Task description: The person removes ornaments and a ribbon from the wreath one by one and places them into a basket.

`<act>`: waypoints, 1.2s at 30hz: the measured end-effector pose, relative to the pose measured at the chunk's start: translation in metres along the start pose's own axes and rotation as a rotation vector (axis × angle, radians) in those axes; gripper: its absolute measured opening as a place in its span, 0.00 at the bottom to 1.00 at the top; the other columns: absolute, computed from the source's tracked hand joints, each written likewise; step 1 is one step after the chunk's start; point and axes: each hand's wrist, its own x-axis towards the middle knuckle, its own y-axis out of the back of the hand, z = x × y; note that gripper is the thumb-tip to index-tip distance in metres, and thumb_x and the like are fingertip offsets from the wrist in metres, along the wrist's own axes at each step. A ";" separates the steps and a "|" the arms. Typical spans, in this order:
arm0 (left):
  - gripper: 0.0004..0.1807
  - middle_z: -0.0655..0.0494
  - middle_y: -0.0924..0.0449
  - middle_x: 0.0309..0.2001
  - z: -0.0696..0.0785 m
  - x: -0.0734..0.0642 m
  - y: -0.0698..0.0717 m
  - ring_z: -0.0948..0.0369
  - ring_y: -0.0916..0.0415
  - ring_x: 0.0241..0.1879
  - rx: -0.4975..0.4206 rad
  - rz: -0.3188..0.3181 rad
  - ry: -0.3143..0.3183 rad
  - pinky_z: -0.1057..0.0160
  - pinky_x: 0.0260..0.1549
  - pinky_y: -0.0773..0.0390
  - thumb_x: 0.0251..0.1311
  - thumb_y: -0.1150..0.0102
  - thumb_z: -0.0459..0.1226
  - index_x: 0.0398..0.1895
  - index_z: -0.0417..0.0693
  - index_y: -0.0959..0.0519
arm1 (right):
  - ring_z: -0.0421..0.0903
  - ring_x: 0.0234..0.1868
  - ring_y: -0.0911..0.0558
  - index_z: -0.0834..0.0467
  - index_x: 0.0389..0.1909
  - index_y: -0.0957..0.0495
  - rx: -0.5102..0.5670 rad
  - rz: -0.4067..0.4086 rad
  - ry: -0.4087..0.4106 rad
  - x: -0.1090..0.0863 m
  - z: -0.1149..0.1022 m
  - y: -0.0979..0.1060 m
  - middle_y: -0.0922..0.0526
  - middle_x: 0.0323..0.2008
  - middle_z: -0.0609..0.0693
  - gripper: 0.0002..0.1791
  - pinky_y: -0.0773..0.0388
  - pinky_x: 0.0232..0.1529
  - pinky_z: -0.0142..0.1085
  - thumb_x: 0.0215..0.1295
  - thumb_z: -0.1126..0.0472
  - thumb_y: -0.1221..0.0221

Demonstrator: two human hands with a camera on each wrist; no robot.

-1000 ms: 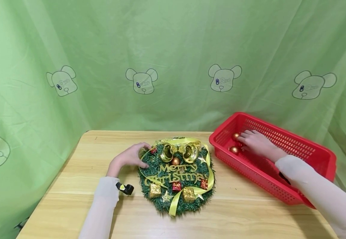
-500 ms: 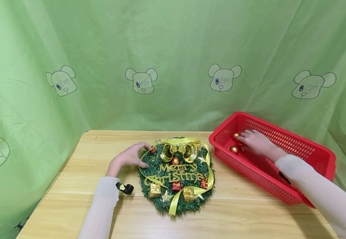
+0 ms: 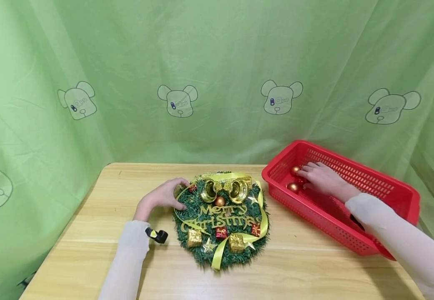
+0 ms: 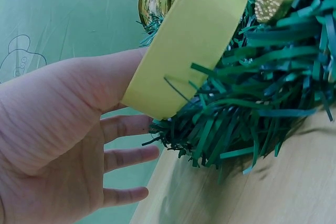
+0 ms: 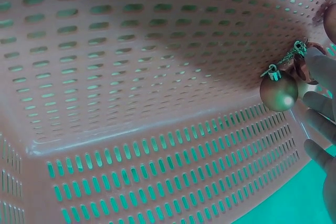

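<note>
A round green tinsel Christmas wreath (image 3: pixel 190 254) lies on the table, bearing gold bells (image 3: pixel 238 191), yellow ribbon, small gift boxes, stars and gold "Merry Christmas" lettering. My left hand (image 3: pixel 164 194) touches its left edge. In the left wrist view, the thumb passes behind the yellow ribbon (image 4: pixel 189 45) and the other fingers (image 4: pixel 131 157) extend beside the tinsel. My right hand (image 3: pixel 323 180) reaches into the red basket (image 3: pixel 367 246). Its spread fingers (image 5: pixel 320 120) lie by a gold ball (image 5: pixel 278 90) and overlap a shiny reddish ornament (image 5: pixel 304 69). The right thumb's contact is hidden.
The basket's perforated walls surround my right hand. Another gold ball (image 3: pixel 295 171) lies near the basket's left end. The wooden table (image 3: pixel 299 271) ends at a green curtain (image 3: pixel 224 137) printed with bear heads. A black strap device (image 3: pixel 156 236) sits at my left wrist.
</note>
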 end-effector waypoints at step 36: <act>0.45 0.46 0.32 0.73 -0.001 0.000 -0.002 0.43 0.39 0.74 -0.018 0.005 0.002 0.37 0.76 0.40 0.44 0.21 0.36 0.69 0.47 0.31 | 0.64 0.51 0.18 0.63 0.51 0.17 0.007 0.066 -0.004 0.006 0.002 0.031 0.14 0.45 0.62 0.26 0.20 0.54 0.60 0.49 0.61 0.23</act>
